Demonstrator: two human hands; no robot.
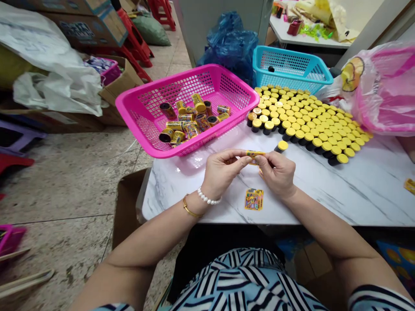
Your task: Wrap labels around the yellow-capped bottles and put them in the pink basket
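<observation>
Left hand and right hand pinch a yellow label between them!
Far left, a carton's white lettering blurs; next, the pink basket holds picture-labelled tubes. Centre, thumbs and fingers grip the label over the table, seemingly squaring it up; the next move likely calls for even pressure. What sits behind it, I can't tell. Printed stickers lie nearer, unreadable; yellow-capped tubes crowd right.

Speckled tile floor at left — stacked boxes beside a red stool — grey panel and white table behind.
</observation>
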